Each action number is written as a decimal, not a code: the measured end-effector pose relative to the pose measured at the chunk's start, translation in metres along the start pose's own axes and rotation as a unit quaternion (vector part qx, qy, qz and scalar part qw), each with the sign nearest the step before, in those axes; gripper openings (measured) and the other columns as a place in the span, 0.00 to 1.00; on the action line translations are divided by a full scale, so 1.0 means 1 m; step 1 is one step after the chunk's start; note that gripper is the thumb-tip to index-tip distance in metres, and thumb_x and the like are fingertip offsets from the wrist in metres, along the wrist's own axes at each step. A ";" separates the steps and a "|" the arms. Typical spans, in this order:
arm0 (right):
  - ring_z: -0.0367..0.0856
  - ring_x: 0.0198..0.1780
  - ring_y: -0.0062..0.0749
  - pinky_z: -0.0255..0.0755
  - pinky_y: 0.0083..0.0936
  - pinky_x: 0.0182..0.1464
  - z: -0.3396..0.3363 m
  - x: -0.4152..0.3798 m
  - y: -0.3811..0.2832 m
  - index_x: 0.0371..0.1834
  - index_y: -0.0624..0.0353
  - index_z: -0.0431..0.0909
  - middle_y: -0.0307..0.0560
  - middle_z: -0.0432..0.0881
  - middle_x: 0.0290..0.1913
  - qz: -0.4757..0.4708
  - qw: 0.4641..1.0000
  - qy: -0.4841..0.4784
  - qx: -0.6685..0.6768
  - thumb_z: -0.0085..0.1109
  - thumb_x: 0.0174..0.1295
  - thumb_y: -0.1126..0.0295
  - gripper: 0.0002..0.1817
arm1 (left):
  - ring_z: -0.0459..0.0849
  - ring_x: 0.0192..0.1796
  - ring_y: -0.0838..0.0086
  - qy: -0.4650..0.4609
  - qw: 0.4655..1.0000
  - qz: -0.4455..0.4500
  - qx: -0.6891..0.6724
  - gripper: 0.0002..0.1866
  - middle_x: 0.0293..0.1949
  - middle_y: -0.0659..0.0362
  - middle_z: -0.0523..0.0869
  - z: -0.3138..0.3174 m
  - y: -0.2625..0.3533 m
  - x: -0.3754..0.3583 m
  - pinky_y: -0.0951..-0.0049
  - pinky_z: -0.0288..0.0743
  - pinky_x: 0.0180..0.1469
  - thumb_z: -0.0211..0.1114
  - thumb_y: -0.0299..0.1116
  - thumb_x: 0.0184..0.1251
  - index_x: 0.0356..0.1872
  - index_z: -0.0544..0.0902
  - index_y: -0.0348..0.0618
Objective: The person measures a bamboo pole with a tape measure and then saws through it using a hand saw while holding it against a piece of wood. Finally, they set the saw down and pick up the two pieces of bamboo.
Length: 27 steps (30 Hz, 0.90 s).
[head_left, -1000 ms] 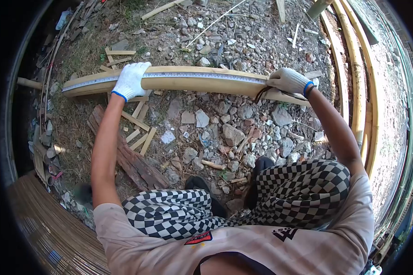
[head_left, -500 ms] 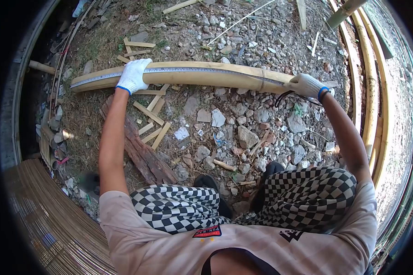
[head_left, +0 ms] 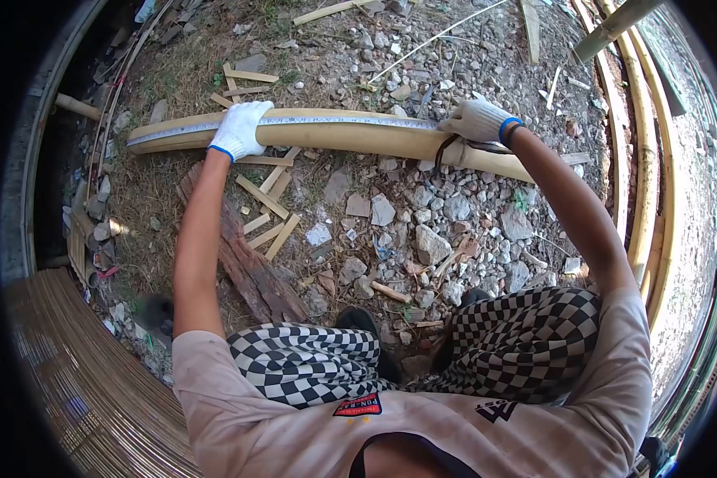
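A thick, pale bamboo pole (head_left: 350, 138) lies crosswise in front of me. Along its upper side runs a white tape measure (head_left: 327, 121), lying straight between my hands. My left hand (head_left: 240, 130), in a white knit glove with a blue cuff, wraps over the pole near its left end and presses the tape down. At the tape's right stretch, my gloved right hand (head_left: 476, 121) pinches the tape, its fingers closed at the pole's upper edge. A dark cord (head_left: 446, 149) hangs beside that hand across the pole. The tape's case cannot be made out.
Stones and rubble (head_left: 432, 244) cover the ground. Short bamboo slats (head_left: 263, 197) and a weathered wooden plank (head_left: 251, 263) lie on the near left. Long bamboo poles (head_left: 644, 151) run along the right, and a bundle of thin strips (head_left: 72, 358) sits at lower left.
My right hand has moved left along the pole and slightly up, drawing the slack tape straight. The left hand keeps its hold on the pole. The view has shifted a little.
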State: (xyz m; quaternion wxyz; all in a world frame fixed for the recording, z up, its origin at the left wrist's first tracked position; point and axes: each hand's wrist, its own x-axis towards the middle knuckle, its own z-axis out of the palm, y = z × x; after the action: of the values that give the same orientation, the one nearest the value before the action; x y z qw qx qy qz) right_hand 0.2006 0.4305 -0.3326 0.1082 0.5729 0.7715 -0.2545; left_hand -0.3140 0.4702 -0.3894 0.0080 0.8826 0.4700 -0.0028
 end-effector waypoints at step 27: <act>0.94 0.43 0.50 0.84 0.45 0.51 0.014 0.045 -0.078 0.40 0.64 0.94 0.60 0.93 0.36 0.001 0.994 -0.058 -0.089 0.56 0.72 0.35 0.37 | 0.84 0.67 0.50 0.022 1.000 0.006 -0.017 0.43 0.63 0.47 0.87 0.003 -0.004 -0.007 0.51 0.74 0.74 0.83 0.39 0.47 0.70 0.80 0.46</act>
State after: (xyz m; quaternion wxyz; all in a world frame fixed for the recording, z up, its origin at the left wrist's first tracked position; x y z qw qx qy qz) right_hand 0.1114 0.4439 -0.3441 0.2041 0.5459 0.7830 -0.2174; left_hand -0.3217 0.4666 -0.3925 0.0121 0.8849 0.4649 0.0248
